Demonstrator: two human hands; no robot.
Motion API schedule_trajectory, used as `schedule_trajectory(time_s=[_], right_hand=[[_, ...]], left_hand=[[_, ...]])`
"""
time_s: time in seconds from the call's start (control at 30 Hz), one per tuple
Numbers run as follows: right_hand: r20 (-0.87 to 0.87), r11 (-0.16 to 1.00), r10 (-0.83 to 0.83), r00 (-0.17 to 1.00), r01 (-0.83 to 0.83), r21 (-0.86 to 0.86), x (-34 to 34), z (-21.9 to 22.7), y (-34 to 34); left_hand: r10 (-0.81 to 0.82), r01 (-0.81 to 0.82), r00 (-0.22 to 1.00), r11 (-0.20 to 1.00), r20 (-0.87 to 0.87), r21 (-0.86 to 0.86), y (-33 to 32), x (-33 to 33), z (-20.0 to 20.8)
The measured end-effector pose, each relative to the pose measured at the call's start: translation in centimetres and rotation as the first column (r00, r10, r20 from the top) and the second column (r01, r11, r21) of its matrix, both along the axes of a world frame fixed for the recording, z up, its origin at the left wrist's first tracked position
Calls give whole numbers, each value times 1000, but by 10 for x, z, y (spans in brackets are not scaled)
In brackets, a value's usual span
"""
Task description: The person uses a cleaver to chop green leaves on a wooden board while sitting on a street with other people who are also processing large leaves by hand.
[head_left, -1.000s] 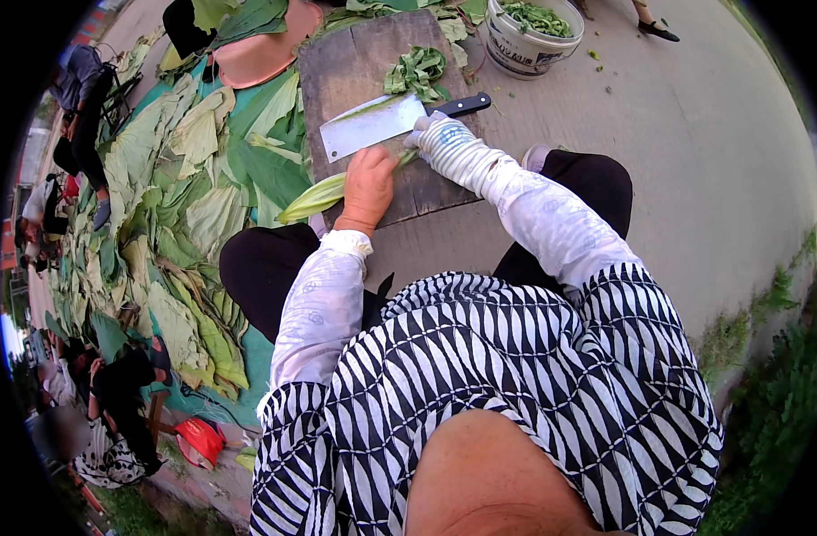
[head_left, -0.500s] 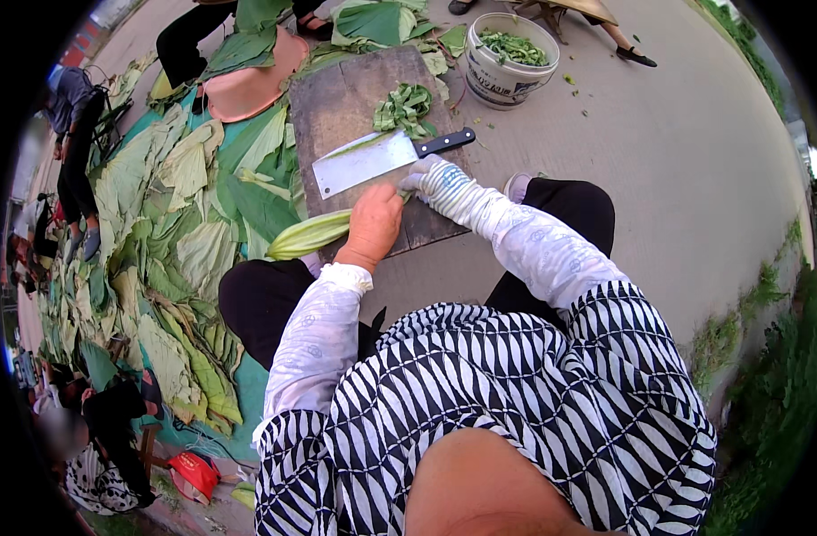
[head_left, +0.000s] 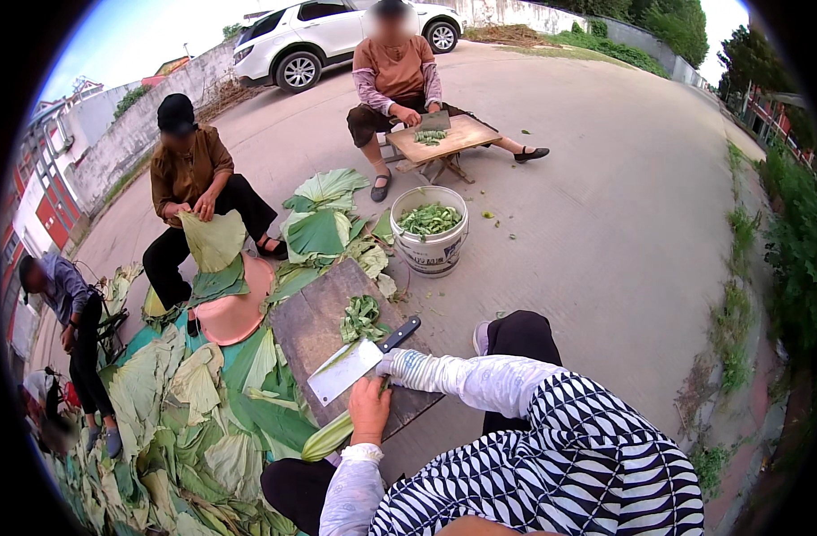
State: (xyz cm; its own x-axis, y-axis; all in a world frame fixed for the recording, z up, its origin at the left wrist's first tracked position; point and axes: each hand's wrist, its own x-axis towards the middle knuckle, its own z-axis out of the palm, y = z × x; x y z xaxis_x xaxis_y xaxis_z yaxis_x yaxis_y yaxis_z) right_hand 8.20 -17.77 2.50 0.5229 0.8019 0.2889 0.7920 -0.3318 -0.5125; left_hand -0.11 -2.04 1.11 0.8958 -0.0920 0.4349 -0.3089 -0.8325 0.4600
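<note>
A wooden cutting board (head_left: pixel 306 313) lies in front of me. My left hand (head_left: pixel 369 411), bare, is closed round a roll of green leaves (head_left: pixel 328 436) at the near side of the board. My right hand (head_left: pixel 398 366), in a pale glove, is curled at the upper end of the same roll; its fingertips are partly hidden. Flat on the board just beyond my hands lies a cleaver (head_left: pixel 346 371), its black handle pointing right and away, a green strip on its blade. Neither hand grips the handle. Cut leaf strips (head_left: pixel 361 319) are heaped behind the blade.
A white bucket (head_left: pixel 431 255) of chopped leaves stands past the board. Left of it are a pink basin (head_left: pixel 234 313) and large leaves (head_left: pixel 176 420) spread over the ground. One person (head_left: pixel 203 188) handles a leaf; another (head_left: pixel 400 80) cuts at a small table. A white car (head_left: pixel 337 36) is parked behind.
My view has tilted up and shifted, bringing in the other people and the car. Both hands stay at the leaf roll, and the cleaver still lies on the board.
</note>
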Motion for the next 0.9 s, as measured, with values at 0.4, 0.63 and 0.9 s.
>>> schedule_trajectory(time_s=[0.4,0.63,0.9], right_hand=[[55,998,54,997,-53,-14,22,11,9],[-208,963,200,957,-232,-140,41,37,-9],[98,942,23,995,11,-335,70,45,-7]], left_hand=[[134,-126,987,988,86,-90,-16,13,-4],[118,-131,975,990,190,60,-24,12,-9],[144,-146,981,989,132,12,-17,13,-5]])
